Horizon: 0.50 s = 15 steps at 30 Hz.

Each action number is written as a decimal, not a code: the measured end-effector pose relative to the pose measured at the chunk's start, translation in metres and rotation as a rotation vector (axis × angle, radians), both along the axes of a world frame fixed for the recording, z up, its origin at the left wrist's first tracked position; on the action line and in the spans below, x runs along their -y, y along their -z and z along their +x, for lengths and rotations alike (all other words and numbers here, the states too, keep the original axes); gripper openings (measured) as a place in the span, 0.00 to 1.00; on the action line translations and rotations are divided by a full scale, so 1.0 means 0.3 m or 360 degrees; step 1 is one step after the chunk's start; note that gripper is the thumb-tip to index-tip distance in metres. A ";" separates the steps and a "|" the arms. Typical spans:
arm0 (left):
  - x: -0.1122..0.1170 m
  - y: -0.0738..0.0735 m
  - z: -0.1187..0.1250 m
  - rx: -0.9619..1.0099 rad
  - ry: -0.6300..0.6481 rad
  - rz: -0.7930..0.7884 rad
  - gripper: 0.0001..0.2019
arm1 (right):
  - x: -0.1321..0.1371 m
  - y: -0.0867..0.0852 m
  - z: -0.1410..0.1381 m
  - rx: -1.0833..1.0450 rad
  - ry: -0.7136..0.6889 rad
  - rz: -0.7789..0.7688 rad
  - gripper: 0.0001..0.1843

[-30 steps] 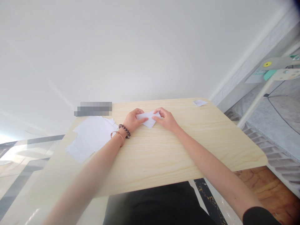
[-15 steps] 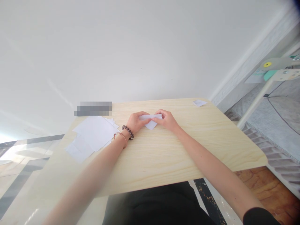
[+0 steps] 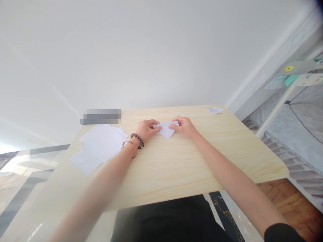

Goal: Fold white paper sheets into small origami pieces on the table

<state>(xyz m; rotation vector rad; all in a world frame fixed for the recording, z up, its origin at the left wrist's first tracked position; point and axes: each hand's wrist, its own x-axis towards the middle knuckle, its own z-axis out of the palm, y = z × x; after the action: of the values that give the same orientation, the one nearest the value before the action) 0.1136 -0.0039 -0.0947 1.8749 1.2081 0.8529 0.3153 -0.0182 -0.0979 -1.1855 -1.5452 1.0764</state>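
Note:
Between my two hands is a small folded piece of white paper, with a straight upper edge and a point toward me. My left hand pinches its left end, thumb on the near side. At the right end, my right hand grips the paper between thumb and fingers. The fingertips behind the paper are partly hidden. Both hands are just above the wooden table, near its middle. Beads and a thin bangle circle my left wrist.
Several loose white sheets overlap on the table's left side. A pixelated dark object lies behind them. Another folded white paper rests at the far right corner. The wall rises behind the table; a metal frame stands to the right.
My right hand has moved slightly right, away from the left. More of the paper now shows between the hands, and its upper strip is no longer seen as a narrow band.

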 end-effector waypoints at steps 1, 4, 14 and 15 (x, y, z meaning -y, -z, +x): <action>-0.001 0.000 -0.002 0.0003 0.0023 -0.0011 0.15 | -0.001 -0.001 0.003 -0.0020 -0.0004 -0.0002 0.15; -0.008 0.003 -0.014 0.0087 0.0138 -0.0124 0.17 | -0.005 0.001 0.012 -0.0094 -0.0020 0.0001 0.15; -0.035 0.005 -0.036 0.0590 0.0452 -0.0413 0.27 | -0.006 0.006 0.011 -0.0105 0.0071 0.0009 0.17; -0.033 0.003 -0.033 0.0588 0.0447 -0.0412 0.25 | -0.003 0.005 0.003 -0.0095 0.0078 0.0024 0.17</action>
<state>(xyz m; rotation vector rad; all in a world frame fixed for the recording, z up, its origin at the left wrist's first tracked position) 0.1036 0.0062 -0.0957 1.5473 0.7667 0.8004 0.3160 -0.0173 -0.0995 -1.1650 -1.4688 1.0575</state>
